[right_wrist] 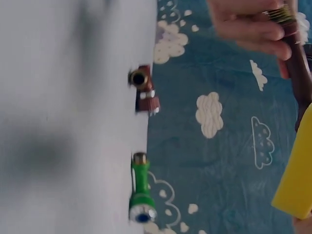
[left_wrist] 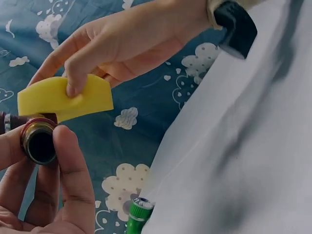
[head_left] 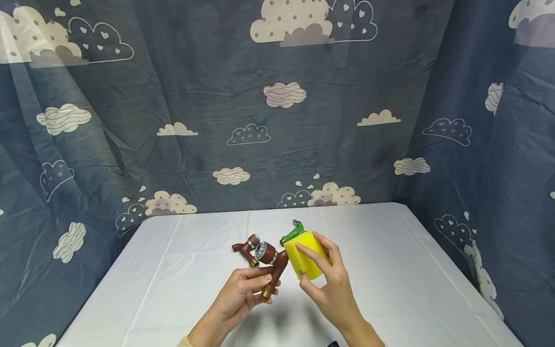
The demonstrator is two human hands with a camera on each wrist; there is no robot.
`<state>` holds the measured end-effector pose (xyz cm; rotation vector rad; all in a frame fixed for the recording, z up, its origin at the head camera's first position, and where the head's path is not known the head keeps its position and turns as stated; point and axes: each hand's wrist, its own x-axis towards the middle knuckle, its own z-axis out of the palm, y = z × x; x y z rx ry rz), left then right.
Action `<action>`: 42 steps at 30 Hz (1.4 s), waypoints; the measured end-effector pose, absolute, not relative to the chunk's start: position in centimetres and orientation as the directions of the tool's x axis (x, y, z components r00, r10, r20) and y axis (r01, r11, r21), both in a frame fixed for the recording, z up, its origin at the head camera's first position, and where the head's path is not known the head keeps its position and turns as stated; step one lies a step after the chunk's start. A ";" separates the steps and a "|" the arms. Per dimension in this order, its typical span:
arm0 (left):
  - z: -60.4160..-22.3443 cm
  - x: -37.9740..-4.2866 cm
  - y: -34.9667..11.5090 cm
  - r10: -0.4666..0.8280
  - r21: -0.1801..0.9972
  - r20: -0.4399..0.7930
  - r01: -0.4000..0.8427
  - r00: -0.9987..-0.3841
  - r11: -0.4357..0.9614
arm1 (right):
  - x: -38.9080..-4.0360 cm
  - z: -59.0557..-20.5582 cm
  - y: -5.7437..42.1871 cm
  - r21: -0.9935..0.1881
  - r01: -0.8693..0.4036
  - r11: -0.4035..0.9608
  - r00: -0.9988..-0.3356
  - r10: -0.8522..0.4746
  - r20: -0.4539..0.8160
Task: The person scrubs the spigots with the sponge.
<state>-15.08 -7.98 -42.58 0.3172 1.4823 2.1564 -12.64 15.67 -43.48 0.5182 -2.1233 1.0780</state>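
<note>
My left hand [head_left: 249, 291] grips a brown tap [head_left: 279, 266] with a chrome-trimmed knob, its brass threaded end pointing down toward me. In the left wrist view the tap's open round end shows between thumb and fingers. A yellow sponge [head_left: 303, 258] is pinched between the thumb and fingers of my right hand [head_left: 334, 289]. The sponge overlaps the side of the held tap in the head view, and in the left wrist view it lies right against it. Both hands are raised over the table.
Behind the hands, a second brown tap [head_left: 245, 249] lies on the white-covered table [head_left: 182, 270]. A green tap [head_left: 297, 229] lies farther back, partly hidden by the sponge. Dark blue cloud-print cloth [head_left: 208, 96] hangs around the back and sides.
</note>
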 end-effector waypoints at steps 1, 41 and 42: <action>-42.6 -15.1 -8.0 0.518 0.925 -0.084 -0.259 -0.851 -0.276 | -12.6 -43.5 15.6 -0.582 -0.590 0.559 -0.709 -0.015 0.705; -42.9 -14.9 -7.4 0.132 0.626 0.664 0.644 -0.736 0.440 | -11.7 -43.3 14.5 -0.710 -0.436 0.553 -0.852 0.000 0.523; -42.9 -14.9 -7.3 0.129 0.622 0.670 0.648 -0.731 0.441 | -11.7 -43.4 14.5 -0.708 -0.438 0.553 -0.851 -0.001 0.526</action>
